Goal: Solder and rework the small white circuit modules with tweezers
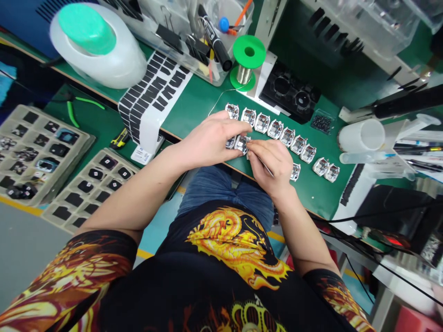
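Observation:
On the near edge of the green bench, my left hand [215, 138] steadies an open smartwatch case [242, 144] between thumb and fingers. Its silvery shell shows small electronic parts inside. My right hand [275, 165] is closed in a pinch at the right side of that case. A thin metal tool [267, 168] sticks out of its grip; the tip is hidden, so its exact kind is unclear. Beyond both hands runs a row of similar watch cases [275, 129]. Another case [295, 172] lies just right of my right hand, and one is partly covered by my left fingers.
A green spool of solder wire [248, 50] stands behind the row, beside a clear bin [194, 41]. A sheet of black stickers [155, 87] hangs over the bench edge. Parts trays [93, 184] lie at left. At right are a white cup [362, 134] and cables.

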The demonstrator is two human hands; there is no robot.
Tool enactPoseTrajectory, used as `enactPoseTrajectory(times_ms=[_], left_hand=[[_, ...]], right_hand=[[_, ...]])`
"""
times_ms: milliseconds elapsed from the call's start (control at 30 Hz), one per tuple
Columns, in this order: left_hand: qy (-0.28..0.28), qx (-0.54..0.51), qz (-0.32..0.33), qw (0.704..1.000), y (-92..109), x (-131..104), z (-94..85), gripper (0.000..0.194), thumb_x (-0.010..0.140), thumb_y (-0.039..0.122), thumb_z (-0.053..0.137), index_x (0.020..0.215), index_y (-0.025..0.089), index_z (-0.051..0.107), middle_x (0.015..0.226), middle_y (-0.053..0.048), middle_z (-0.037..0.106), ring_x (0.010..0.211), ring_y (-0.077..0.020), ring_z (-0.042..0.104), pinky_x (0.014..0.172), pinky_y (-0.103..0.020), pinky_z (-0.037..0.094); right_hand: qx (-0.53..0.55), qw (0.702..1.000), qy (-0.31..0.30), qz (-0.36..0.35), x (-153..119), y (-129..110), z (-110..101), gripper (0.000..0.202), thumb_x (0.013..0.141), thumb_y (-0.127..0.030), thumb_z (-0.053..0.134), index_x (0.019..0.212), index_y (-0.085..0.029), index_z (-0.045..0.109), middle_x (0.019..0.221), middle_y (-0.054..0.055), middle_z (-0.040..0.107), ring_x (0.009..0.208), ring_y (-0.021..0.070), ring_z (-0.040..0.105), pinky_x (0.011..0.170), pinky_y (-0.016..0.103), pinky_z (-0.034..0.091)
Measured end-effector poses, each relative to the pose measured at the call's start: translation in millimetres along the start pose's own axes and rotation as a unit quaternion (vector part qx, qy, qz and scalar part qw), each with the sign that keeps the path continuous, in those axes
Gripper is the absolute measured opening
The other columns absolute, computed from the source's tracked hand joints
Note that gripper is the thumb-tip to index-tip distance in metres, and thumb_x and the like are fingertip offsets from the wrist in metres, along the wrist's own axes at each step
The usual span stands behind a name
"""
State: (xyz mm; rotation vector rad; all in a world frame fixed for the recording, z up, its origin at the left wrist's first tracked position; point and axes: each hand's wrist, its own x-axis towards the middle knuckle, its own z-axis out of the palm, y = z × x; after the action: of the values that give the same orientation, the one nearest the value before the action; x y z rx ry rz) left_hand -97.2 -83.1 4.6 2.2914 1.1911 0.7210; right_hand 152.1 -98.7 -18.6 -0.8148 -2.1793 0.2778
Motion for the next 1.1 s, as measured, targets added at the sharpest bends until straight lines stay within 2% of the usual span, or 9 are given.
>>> enactPoseTrajectory(times_ms=[200, 333, 500, 667, 800, 933, 1000, 1100], left_hand=[[0.000, 0.004, 0.007, 1.000, -0.9, -0.4, 0.8, 0.040, 0.097, 0.029, 0.075, 0.136, 0.024, 0.076, 0.130, -0.006, 0.084, 0.115, -0.0293, 0.072, 0.107, -0.047, 0.053], [-0.002, 0.004, 0.007, 1.000, -1.0, -0.3, 0.0, 0.031, 0.097, 0.029, 0.076, 0.127, 0.024, 0.077, 0.123, -0.006, 0.084, 0.113, -0.0293, 0.071, 0.106, -0.047, 0.054], [-0.007, 0.000, 0.022, 1.000, -1.2, 1.5, -0.8, 0.018, 0.100, 0.032, 0.074, 0.115, 0.023, 0.078, 0.114, -0.006, 0.083, 0.110, -0.0279, 0.073, 0.108, -0.048, 0.053], [-0.016, 0.011, 0.035, 0.999, 0.8, 3.1, -3.5, 0.018, 0.102, 0.031, 0.072, 0.117, 0.023, 0.078, 0.115, -0.007, 0.083, 0.111, -0.0279, 0.074, 0.109, -0.049, 0.052], [-0.023, 0.023, 0.041, 0.999, 0.8, 3.2, -5.4, 0.014, 0.101, 0.030, 0.073, 0.113, 0.024, 0.078, 0.112, -0.006, 0.082, 0.106, -0.0280, 0.073, 0.106, -0.049, 0.053], [-0.020, 0.026, 0.052, 0.998, 2.3, 2.0, -5.3, 0.009, 0.101, 0.030, 0.074, 0.108, 0.023, 0.075, 0.120, -0.007, 0.082, 0.113, -0.0296, 0.073, 0.107, -0.051, 0.053], [-0.012, 0.023, 0.053, 0.998, 6.3, 1.9, -3.7, 0.012, 0.102, 0.032, 0.075, 0.111, 0.024, 0.075, 0.129, -0.008, 0.080, 0.120, -0.0308, 0.072, 0.110, -0.052, 0.052], [-0.010, 0.005, 0.059, 0.998, 15.2, 3.6, 1.7, 0.023, 0.102, 0.031, 0.075, 0.125, 0.026, 0.074, 0.138, -0.007, 0.078, 0.125, -0.0304, 0.071, 0.112, -0.052, 0.051]], right_hand=[[-0.002, 0.998, 0.035, 0.058, 3.9, -5.4, 0.5, 0.017, 0.109, -0.022, 0.069, 0.120, -0.028, 0.082, 0.111, 0.004, 0.090, 0.099, 0.0239, 0.086, 0.092, 0.047, 0.067], [-0.011, 0.993, 0.068, 0.100, 6.9, -7.3, 1.3, 0.014, 0.109, -0.027, 0.069, 0.109, -0.028, 0.083, 0.102, 0.004, 0.090, 0.091, 0.0233, 0.086, 0.088, 0.046, 0.069], [-0.014, 0.993, 0.072, 0.093, 8.6, -8.4, 2.6, 0.014, 0.109, -0.026, 0.070, 0.106, -0.027, 0.083, 0.100, 0.003, 0.090, 0.090, 0.0226, 0.086, 0.087, 0.045, 0.070], [0.008, 0.991, 0.100, 0.090, 10.8, -13.7, -9.4, 0.011, 0.107, -0.023, 0.073, 0.111, -0.027, 0.083, 0.103, 0.003, 0.090, 0.093, 0.0230, 0.086, 0.087, 0.045, 0.069], [0.009, 0.991, 0.084, 0.107, 7.0, -13.8, -27.1, 0.013, 0.107, -0.026, 0.074, 0.114, -0.030, 0.083, 0.107, 0.003, 0.090, 0.098, 0.0253, 0.087, 0.093, 0.050, 0.069], [0.027, 0.995, 0.060, 0.076, -4.1, -10.0, -35.3, 0.017, 0.105, -0.020, 0.075, 0.117, -0.030, 0.083, 0.107, 0.002, 0.090, 0.098, 0.0235, 0.086, 0.092, 0.046, 0.068], [0.034, 0.997, 0.038, 0.061, -10.0, -8.4, -34.5, 0.019, 0.105, -0.018, 0.075, 0.119, -0.029, 0.082, 0.109, 0.003, 0.090, 0.099, 0.0231, 0.086, 0.092, 0.046, 0.068], [0.033, 0.998, 0.017, 0.040, -16.6, -6.6, -30.6, 0.022, 0.104, -0.017, 0.075, 0.122, -0.028, 0.081, 0.113, 0.005, 0.090, 0.100, 0.0230, 0.086, 0.092, 0.046, 0.067]])
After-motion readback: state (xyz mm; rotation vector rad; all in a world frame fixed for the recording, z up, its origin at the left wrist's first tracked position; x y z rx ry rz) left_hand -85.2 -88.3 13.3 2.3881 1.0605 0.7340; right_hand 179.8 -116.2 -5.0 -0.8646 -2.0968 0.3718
